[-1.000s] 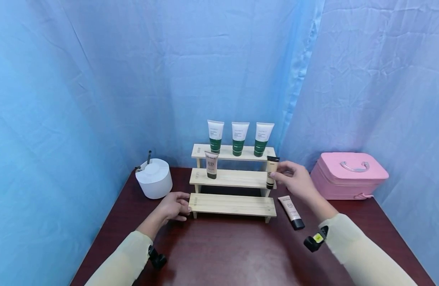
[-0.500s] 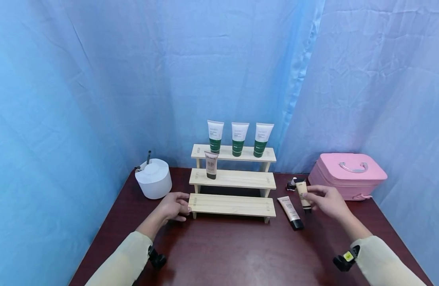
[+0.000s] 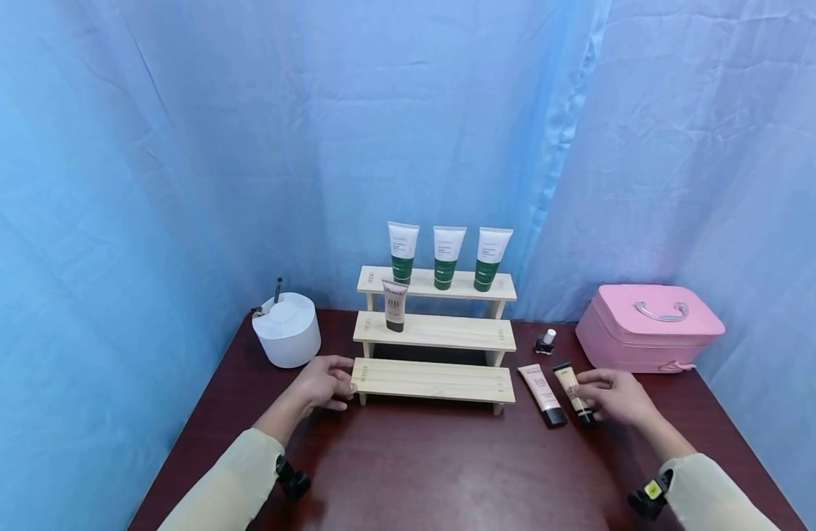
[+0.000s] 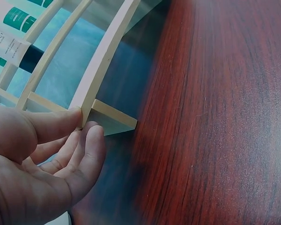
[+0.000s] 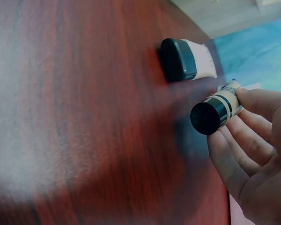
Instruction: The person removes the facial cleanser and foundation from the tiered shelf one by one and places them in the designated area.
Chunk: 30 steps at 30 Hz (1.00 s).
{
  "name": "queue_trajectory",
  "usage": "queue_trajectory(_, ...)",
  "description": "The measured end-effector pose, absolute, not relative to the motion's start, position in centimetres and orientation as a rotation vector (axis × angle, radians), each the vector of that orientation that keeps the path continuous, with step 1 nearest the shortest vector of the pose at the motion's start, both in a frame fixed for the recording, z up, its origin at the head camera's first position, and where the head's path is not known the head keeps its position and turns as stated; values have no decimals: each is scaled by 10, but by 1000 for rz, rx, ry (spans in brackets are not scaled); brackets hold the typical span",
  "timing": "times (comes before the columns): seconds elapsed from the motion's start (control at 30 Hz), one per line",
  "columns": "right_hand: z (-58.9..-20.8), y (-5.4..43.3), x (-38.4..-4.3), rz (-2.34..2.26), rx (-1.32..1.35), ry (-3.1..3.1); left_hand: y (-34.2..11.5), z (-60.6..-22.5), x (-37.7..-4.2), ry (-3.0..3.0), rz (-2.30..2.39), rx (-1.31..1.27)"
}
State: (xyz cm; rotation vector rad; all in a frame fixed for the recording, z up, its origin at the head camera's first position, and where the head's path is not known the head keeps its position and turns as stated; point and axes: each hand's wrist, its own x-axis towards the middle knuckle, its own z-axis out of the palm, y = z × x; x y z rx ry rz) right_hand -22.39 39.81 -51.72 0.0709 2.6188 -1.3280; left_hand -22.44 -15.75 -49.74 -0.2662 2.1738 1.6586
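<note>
My right hand pinches a small gold tube with a black cap by its side, just above or on the table beside a pink BB cream tube. In the right wrist view the black cap faces the camera. My left hand holds the left end of the bottom step of a three-step wooden display rack, thumb on top and fingers below. Another BB cream tube stands on the middle step. Several green-and-white tubes stand upright along the top step.
A small bottle with a white cap is behind the lying tubes. At the back right sits a pink case with a handle. A white round container stands left of the rack. Blue curtains enclose the dark red table.
My right hand has carried the gold tube from the middle step's right end rightward and down, beside the lying BB cream tube. The small bottle has come into view. My left hand stays put.
</note>
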Motion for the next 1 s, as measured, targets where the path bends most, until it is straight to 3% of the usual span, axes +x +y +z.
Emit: queue_trajectory(1.0, -523, 397, -221, -1165, 194, 2661, -155, -498, -226, 2153, 1664, -288)
